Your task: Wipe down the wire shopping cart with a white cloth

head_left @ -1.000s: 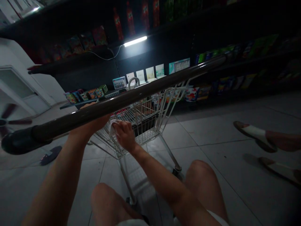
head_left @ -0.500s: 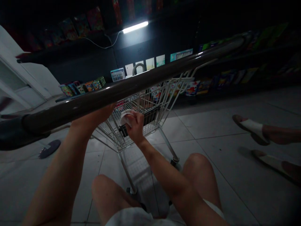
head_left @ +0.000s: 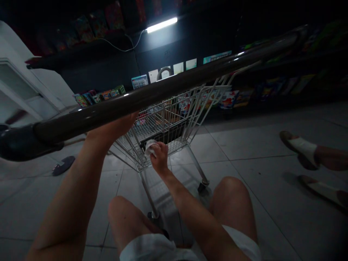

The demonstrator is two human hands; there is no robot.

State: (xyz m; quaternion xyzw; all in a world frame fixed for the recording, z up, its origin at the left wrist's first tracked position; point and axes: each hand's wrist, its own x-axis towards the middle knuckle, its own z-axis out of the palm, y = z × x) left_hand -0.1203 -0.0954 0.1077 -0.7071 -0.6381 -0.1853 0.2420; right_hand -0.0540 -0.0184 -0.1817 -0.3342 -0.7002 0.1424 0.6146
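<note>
A wire shopping cart stands in front of me, its dark handlebar slanting across the view. My right hand is closed on a crumpled white cloth, possibly a wipe. Cloth and hand are at the lower back of the basket, against or close to the dark strip there. Beneath the handlebar, my left hand reaches to the cart's left side. The bar and the wire hide its fingers, so its grip does not show.
Dark shelves with packaged goods line the far side under a bright tube light. A person's feet in light shoes are at the right. A round dark base stands on the tiled floor at the left.
My right hand has moved down with the white cloth, from the basket's wire to the dark strip. The view has shifted slightly; my left hand stays beneath the handlebar.
</note>
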